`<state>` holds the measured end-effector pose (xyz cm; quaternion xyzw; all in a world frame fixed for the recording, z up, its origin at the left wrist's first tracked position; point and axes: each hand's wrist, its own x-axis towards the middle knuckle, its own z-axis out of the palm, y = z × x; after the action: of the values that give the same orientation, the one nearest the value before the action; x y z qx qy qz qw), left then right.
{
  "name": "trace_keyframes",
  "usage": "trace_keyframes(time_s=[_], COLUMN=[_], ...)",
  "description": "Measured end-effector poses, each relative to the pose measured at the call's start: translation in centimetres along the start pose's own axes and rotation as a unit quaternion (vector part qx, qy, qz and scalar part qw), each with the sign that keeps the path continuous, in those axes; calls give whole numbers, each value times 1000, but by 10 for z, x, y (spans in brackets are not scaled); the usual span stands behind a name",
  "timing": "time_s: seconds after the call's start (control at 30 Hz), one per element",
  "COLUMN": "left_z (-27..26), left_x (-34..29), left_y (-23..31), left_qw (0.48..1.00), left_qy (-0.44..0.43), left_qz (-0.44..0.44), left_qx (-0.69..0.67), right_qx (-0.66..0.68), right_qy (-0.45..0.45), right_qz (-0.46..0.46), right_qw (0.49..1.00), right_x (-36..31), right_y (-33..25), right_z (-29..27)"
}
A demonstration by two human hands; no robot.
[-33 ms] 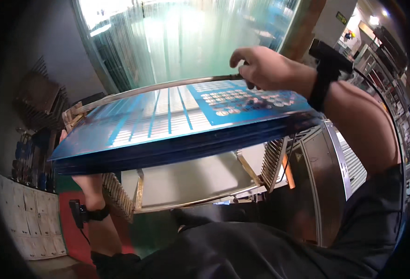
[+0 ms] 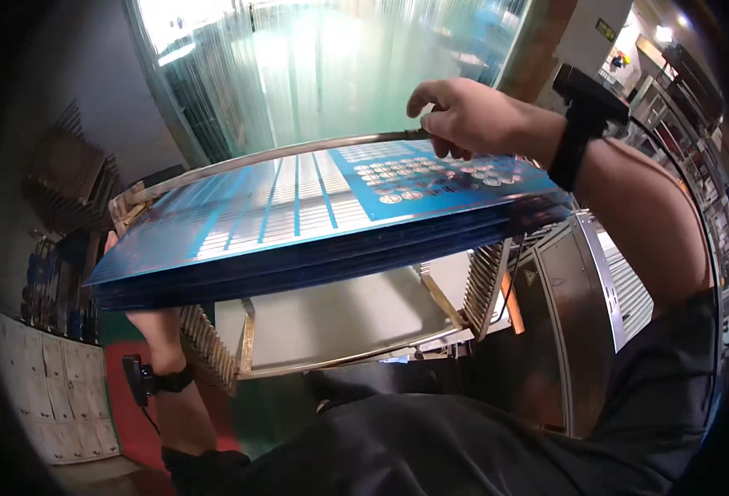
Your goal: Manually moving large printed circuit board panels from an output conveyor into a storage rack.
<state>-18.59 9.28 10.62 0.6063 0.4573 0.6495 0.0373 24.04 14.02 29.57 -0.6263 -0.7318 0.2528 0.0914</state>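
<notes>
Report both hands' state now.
Left hand: at the stack's left end, mostly hidden; grip can't be told.
Right hand: open, empty, above the stack.

Here's the stack of blue-patterned sheets [image 2: 331, 258], stretched lengthwise across the slotted rack [image 2: 356, 358], and what a shine on that top sheet [image 2: 331, 213]! Pale, silvery stripes fill its left and middle; over to the right, rows of light round shapes sit in solid blue. Down the near side, it's layer upon layer, edges dark navy, packed close. The whole stack slants in view, left end lower, right end higher, near left corner jutting to a point.
</notes>
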Motion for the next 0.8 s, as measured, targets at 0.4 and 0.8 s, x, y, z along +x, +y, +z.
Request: trace_keyframes(time_s=[0.4, 0.8], left_z=[-9, -6], left_x=[-6, -1], left_y=[-26, -28], left_qw=[995, 989], left_qy=[-35, -32], left_qz=[34, 93], left_qx=[88, 107], right_qx=[-548, -483], right_qy=[124, 101], right_qz=[-277, -258], right_qw=[779, 831], right_x=[17, 42], right_y=[4, 13], right_z=[29, 21])
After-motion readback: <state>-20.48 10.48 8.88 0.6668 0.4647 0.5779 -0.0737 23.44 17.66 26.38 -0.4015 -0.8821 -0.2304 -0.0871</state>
